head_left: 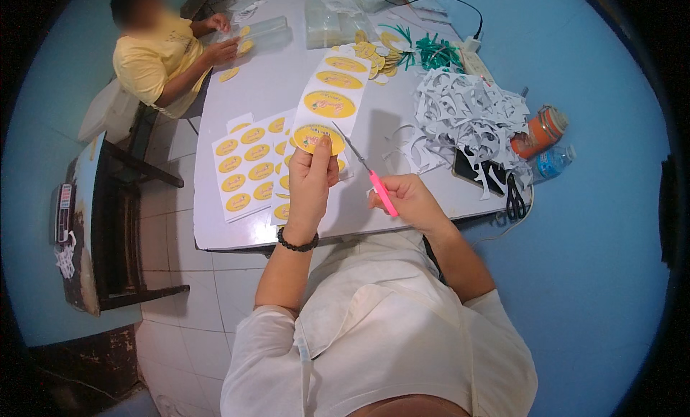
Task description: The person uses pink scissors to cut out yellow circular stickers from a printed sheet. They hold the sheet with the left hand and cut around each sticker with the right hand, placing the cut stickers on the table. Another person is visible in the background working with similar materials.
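My left hand (312, 182) pinches the near end of a white paper strip (333, 83) printed with several yellow oval labels, the lowest one under my thumb. The strip slants up and away over the table. In my right hand (407, 199) is a pair of scissors with pink handles (384, 193); the blades point up and left, close beside the right edge of the lowest oval. Whether they touch the paper I cannot tell. Beneath and left of my left hand lie white sheets of yellow oval labels (242, 172). Beyond the strip is a pile of cut-out yellow ovals (377, 56).
White paper offcuts (469, 107) heap at the right, partly over a dark phone (480, 172). Black scissors (516, 199), an orange jar (539, 131) and a plastic bottle (552, 162) are beside them. Green ties (436, 50) and clear plastic packs (334, 21) lie farther back. A co-worker (161, 61) sits at the left.
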`<state>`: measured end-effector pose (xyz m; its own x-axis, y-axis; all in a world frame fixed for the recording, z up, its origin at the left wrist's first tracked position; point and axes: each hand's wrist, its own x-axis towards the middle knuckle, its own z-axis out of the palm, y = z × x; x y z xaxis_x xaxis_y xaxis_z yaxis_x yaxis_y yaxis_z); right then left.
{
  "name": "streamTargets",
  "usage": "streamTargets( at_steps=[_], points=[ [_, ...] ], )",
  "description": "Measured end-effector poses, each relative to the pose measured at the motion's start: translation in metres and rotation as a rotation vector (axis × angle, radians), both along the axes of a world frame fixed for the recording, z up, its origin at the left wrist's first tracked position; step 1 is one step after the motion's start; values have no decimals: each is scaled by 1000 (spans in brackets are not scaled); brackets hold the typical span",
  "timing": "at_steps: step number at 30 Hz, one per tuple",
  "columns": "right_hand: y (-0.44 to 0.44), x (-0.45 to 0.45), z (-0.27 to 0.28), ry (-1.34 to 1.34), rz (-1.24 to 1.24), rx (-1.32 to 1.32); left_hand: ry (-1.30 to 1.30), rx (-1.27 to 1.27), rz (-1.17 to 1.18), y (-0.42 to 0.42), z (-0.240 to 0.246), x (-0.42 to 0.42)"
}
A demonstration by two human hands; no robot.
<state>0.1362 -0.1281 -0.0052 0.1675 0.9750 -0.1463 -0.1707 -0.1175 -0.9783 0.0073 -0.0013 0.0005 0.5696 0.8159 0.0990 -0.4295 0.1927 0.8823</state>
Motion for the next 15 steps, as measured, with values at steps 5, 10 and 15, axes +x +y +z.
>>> streamTargets(
  at_steps=[5,10,15],
  points=[
    [1,-2,6,44,42,63,101,104,-40,-3,0,1],
    [1,-6,2,1,-22,79,133,154,-48,5,5,-5],
    [6,-19,-5,22,-79,55,57,60,34,1,2,2]
  ],
)
